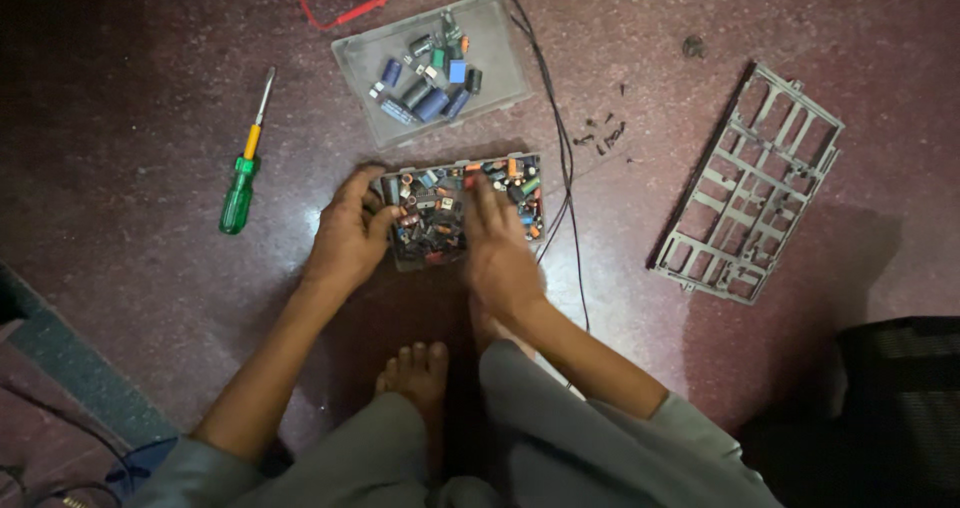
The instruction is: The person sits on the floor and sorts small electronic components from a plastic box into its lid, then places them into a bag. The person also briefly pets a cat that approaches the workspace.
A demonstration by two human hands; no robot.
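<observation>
Head view: left hand [345, 236] grip clamped on box [462, 208] left edge, thumb on rim. Right hand [497, 248] flat, fingers loosely apart, touching parts inside. Floor [140, 268] dark maroon, speckled; box on it before bare feet. Box shallow, packed with small colourful components. Screwdriver [244, 164] left, tray [430, 65] beyond, grey frame [750, 183] right.

Dim light falls on a speckled maroon floor [150, 268], shadowed at its edges.
</observation>
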